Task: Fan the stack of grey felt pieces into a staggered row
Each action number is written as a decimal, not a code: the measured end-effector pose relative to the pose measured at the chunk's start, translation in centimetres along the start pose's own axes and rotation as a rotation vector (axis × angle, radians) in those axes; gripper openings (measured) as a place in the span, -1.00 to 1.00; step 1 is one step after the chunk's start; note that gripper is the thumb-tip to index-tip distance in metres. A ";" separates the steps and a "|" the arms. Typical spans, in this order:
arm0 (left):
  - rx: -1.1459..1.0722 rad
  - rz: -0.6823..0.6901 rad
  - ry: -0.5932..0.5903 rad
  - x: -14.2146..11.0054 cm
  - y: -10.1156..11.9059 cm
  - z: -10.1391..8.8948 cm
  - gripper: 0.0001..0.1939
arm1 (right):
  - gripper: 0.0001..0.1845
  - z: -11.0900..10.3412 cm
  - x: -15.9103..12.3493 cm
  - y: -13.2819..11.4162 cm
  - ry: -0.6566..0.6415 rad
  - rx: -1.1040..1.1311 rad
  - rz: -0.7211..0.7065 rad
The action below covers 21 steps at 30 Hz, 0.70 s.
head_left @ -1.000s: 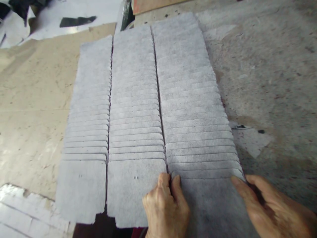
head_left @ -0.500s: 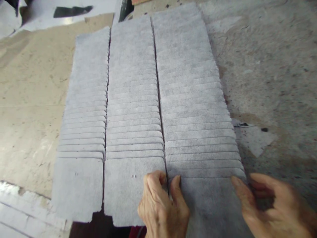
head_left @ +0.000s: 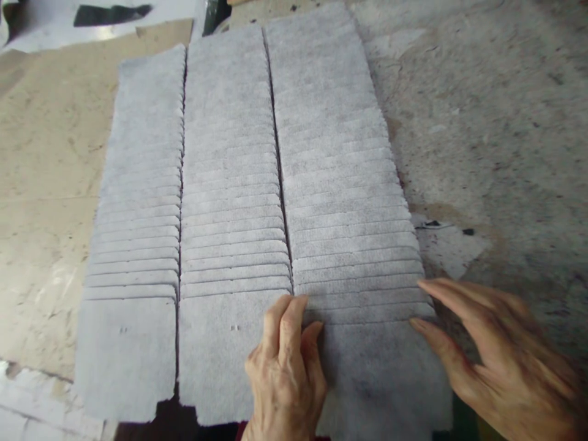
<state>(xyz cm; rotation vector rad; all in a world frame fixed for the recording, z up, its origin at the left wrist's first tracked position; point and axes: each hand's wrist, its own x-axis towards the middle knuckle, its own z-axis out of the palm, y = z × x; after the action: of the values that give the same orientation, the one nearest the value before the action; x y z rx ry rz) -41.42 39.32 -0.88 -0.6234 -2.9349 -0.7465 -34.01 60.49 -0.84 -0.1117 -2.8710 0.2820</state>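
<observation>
Three rows of overlapping grey, felt-like pieces lie side by side, their edges stepped like shingles: a left row [head_left: 131, 343], a middle row [head_left: 220, 355] and a right row [head_left: 376, 361]. Over the gap between the middle and right rows rests my left hand [head_left: 285, 367]. Its fingers lie on the pieces, and its thumb is apart, by the front right piece's upper left corner. My right hand [head_left: 496, 349] is open at the right row's outer edge, thumb tip at the front piece's upper right corner and fingertips a few edges farther up.
The rows lie on a worn, stained work surface [head_left: 496, 159]. Tan sheeting [head_left: 50, 159] covers the left side. A dark strip [head_left: 110, 15] lies on white material at the back left. A torn pale scrap [head_left: 450, 248] is right of the rows.
My left hand's fingers have stretched forward from a curled hold. My right hand's fingers have risen along the edge and spread from the thumb. The whole view has shifted slightly.
</observation>
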 end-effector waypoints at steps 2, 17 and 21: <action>-0.007 0.059 -0.062 0.5 -0.3 -0.3 -0.72 | -0.61 -0.2 0.5 0.2 -0.029 0.020 -0.030; 0.181 0.063 -0.201 1.7 0.1 -0.8 -0.96 | -0.82 -0.5 -0.4 -0.2 -0.090 0.221 0.188; 0.231 0.034 -0.198 1.4 0.6 -0.8 -0.97 | -0.72 -0.9 -1.3 -0.2 -0.165 0.254 0.272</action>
<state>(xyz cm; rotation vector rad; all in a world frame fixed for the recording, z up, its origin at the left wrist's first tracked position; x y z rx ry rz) -42.53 39.98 0.28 -0.7622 -3.1136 -0.3522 -32.55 60.28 -0.30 -0.4519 -2.9471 0.7361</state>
